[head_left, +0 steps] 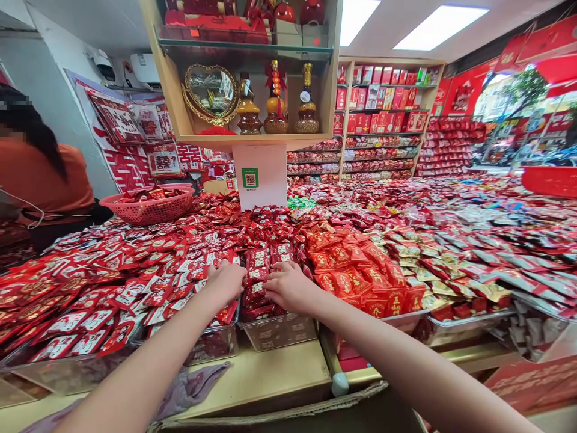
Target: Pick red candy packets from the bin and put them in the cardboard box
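Observation:
A clear plastic bin (279, 334) heaped with dark red wrapped packets (256, 288) with pale printed characters stands in front of me. My left hand (228, 281) is at the left side of this heap, its fingers curled in against the packets; whatever they grip is hidden. Across the heap's right side rests my right hand (286, 287), fingers stretched out and slightly apart on top of the packets. Red-and-white packets (169, 288) fill the bin to the left of my left hand. Bright red packets with gold print (360, 279) lie to the right of my right hand.
A cardboard box (288, 421) sits below the counter edge, with a purple cloth (193, 385) on the ledge. A pink basket (151, 207) stands at the back left, near a person in orange (63, 180). A shelf cabinet (252, 141) with bottles overhangs the packets.

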The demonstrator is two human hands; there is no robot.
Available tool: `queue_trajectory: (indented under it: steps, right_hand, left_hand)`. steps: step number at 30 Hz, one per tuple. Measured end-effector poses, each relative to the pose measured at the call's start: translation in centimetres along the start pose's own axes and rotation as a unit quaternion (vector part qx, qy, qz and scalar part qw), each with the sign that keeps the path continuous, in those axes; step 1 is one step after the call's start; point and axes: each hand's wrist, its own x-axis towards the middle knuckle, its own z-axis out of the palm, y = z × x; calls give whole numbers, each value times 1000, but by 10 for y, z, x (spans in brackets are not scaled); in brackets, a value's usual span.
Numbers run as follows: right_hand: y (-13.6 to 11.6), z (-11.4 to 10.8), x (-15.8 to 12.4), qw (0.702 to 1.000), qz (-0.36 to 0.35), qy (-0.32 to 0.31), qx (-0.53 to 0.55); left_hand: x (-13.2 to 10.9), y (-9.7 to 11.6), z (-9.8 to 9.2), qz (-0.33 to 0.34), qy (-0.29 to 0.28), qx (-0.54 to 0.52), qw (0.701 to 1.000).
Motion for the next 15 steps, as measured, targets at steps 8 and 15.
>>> queue_trajectory:
  steps: [8, 15]
  right_hand:
    - [-5, -1, -2, 1000, 18, -12, -20]
    - [-4, -1, -3, 1000, 18, -13, -22]
  left_hand:
    - [3, 7, -6, -53, 10, -77, 996]
    - [21, 12, -9, -44, 28, -232, 971]
